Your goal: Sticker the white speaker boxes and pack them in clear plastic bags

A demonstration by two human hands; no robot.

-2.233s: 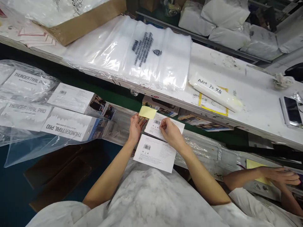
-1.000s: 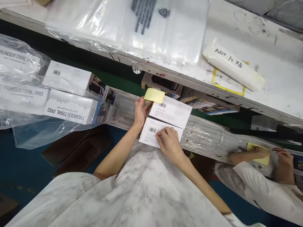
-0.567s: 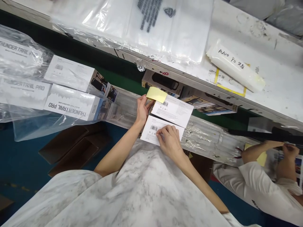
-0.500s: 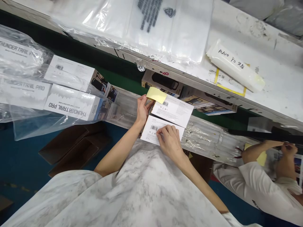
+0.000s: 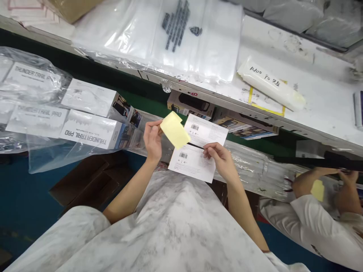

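Above the white boxes [image 5: 198, 151], the left hand [image 5: 152, 139] pinches a yellow sheet [image 5: 174, 130].

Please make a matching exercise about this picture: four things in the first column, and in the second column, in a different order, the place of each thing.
Things:
1. yellow sheet
2. near white box
3. stack of clear bags
4. handwritten roll

Places:
A. flat on the upper shelf, at its left part
B. pinched in the left hand
C. under the right hand fingertips
D. on the upper shelf, over yellow tape marks

Pairs: 1-B, 2-C, 3-A, 4-D
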